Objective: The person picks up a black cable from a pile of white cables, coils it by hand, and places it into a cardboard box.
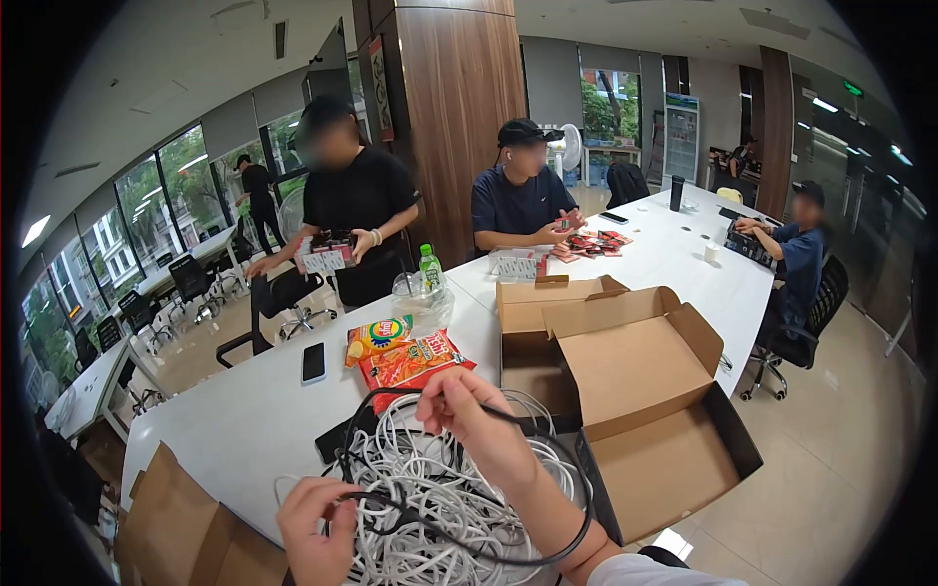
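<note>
A black cable [588, 490] runs in a wide loop between my two hands. My right hand [466, 408] is closed around its upper part, above the heap. Lower down, my left hand [318, 527] pinches another stretch of the black cable between thumb and fingers. Beneath both hands lies a tangled heap of white cables [420, 459], with some black strands mixed in. Directly behind my right hand are a red snack bag [410, 363] and an orange chip bag [379, 339].
Open cardboard boxes stand to the right [664, 459] and at lower left [186, 518]. A phone [313, 362] lies on the white table [234, 410]. Farther back are a green-labelled bottle [430, 269] and a plastic bag. One person stands holding a box; others sit around the table.
</note>
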`<state>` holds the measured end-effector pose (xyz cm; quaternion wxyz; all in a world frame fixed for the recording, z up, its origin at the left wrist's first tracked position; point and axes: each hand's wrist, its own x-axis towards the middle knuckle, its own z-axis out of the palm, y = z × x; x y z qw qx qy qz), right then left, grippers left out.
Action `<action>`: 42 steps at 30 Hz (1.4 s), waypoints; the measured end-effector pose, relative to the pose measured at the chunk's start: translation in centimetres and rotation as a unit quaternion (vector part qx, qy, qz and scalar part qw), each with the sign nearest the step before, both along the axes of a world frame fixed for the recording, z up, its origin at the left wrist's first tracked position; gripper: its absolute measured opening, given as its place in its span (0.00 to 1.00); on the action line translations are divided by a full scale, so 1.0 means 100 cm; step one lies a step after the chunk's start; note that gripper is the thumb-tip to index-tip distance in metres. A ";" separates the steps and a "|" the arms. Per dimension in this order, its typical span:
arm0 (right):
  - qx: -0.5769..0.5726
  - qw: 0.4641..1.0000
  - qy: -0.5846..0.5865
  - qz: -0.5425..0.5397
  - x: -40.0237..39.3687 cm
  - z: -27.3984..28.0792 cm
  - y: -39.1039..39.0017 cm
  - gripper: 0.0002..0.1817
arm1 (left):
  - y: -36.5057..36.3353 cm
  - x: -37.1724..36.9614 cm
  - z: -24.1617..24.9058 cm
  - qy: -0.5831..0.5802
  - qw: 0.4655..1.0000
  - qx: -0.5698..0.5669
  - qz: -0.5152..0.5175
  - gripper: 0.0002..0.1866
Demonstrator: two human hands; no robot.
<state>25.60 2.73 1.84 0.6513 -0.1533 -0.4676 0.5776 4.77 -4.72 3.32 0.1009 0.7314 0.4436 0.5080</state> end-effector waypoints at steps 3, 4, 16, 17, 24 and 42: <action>-0.007 0.995 0.101 -0.010 0.003 0.000 0.004 0.15 | -0.007 0.011 0.004 0.009 0.998 -0.058 -0.015 0.04; -0.003 0.991 0.134 -0.015 0.004 -0.002 0.008 0.15 | -0.008 0.012 0.005 0.012 0.997 -0.077 -0.021 0.06; 0.038 0.977 -0.067 -0.201 0.013 -0.011 0.024 0.09 | 0.004 -0.024 -0.017 -0.147 0.965 0.099 0.193 0.09; 0.039 0.973 -0.110 -0.197 0.011 -0.020 0.033 0.09 | 0.004 -0.025 -0.018 -0.207 0.965 0.073 0.142 0.09; 0.056 0.926 -0.355 -0.115 -0.003 -0.038 0.045 0.16 | 0.015 -0.016 -0.016 -0.437 0.898 -0.028 -0.043 0.08; 0.195 0.954 -0.225 0.047 -0.034 -0.015 0.008 0.20 | 0.048 -0.017 -0.033 -0.175 0.983 -0.022 0.048 0.09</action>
